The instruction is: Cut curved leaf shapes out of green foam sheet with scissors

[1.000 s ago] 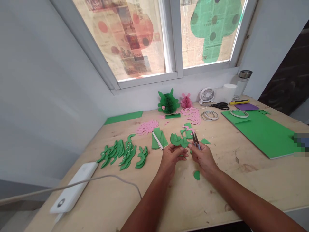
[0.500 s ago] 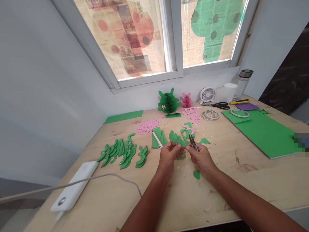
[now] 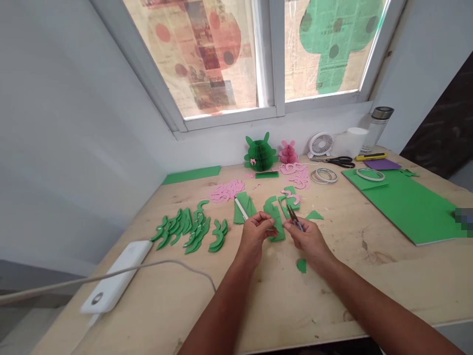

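My left hand [image 3: 256,234] is closed in a pinch at the edge of a piece of green paper [image 3: 275,217]; its fingers partly cover the paper, and I cannot tell its full outline. My right hand [image 3: 305,237] is closed around small scissors [image 3: 294,219] with dark blades and a bluish handle, blades pointing up and away. Its thumb and finger are close to the green paper. Just beyond the hands lie green offcuts and a pink curved strip [image 3: 291,197]. A white pen-like tool [image 3: 241,208] rests on green paper sheets [image 3: 241,199] by my left hand.
Cut green curved pieces [image 3: 195,234] lie in piles at left, with pink pieces [image 3: 227,190] behind. A white power strip [image 3: 116,276] and cable are at the left edge. Paper figures [image 3: 261,154], a fan [image 3: 320,144], black-handled scissors [image 3: 342,161] and tape rolls [image 3: 325,175] stand behind; green sheets [image 3: 402,207] lie right.
My hands have drawn slightly apart, and more of the green paper between them shows. The scissors stay in my right hand. The whole view has shifted a little.
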Demonstrator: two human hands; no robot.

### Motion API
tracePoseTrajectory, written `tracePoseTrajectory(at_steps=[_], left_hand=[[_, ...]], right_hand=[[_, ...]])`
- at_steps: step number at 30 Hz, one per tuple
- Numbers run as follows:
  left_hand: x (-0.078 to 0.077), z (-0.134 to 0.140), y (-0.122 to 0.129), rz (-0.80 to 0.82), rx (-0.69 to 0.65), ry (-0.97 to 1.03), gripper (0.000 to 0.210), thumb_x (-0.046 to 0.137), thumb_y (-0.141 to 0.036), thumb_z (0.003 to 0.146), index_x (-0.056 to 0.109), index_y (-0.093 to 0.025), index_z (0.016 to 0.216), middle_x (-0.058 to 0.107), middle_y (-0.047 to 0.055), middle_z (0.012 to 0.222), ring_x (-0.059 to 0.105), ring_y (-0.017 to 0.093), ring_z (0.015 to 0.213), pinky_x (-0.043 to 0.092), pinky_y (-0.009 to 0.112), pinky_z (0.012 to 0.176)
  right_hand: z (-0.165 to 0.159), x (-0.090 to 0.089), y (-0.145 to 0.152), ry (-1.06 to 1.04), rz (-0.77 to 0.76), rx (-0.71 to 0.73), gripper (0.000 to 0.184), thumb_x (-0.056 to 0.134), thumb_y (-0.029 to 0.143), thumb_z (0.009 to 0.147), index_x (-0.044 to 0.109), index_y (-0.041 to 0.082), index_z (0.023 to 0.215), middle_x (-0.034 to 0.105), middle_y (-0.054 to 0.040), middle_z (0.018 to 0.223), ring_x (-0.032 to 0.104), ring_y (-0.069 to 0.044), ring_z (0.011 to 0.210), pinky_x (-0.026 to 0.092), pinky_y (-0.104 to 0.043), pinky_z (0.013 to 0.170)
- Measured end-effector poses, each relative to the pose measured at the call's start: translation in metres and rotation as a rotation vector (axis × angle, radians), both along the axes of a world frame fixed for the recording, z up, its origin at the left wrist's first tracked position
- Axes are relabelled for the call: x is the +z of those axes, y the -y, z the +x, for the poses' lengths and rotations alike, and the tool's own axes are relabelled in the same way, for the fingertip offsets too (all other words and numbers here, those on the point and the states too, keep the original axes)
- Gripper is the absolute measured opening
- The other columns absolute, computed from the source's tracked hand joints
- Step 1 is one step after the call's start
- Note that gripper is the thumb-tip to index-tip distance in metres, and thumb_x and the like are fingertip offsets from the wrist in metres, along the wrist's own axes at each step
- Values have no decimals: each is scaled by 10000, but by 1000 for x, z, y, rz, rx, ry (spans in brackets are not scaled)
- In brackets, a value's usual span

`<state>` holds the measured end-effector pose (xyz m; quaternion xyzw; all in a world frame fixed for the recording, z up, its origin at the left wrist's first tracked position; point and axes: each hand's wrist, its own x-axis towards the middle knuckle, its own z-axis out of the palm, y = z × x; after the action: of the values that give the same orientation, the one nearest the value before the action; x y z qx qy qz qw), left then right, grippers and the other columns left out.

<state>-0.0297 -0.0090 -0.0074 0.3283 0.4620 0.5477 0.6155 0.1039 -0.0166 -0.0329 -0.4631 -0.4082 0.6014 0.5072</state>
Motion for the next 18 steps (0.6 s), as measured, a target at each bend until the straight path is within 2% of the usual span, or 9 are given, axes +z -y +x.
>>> tracePoseTrajectory(at_steps=[5,12,18], left_hand=[[-4,0,0,20,-166,-111,184,722,-221,537,564,-154,603,524,-35,466,507,96,427,426,221,463],[-15,3,-2,45,-182,-141,198,735,-252,548,582,-154,628,545,-21,473,535,115,438,392,207,424],[-14,5,1,33,-292,-134,205,737,-253,565,591,-156,672,634,28,566,565,126,469,401,208,429]], right_hand=[[5,3,-2,-37,9,-45,302,695,423,657,567,159,722,287,105,456,188,-52,395,114,-212,380],[5,5,-3,-1,-1,-112,299,711,411,629,556,162,686,299,102,449,199,-53,394,126,-210,377],[5,3,-5,-100,5,-234,314,727,409,607,552,173,717,268,115,441,192,-51,378,125,-206,366]])
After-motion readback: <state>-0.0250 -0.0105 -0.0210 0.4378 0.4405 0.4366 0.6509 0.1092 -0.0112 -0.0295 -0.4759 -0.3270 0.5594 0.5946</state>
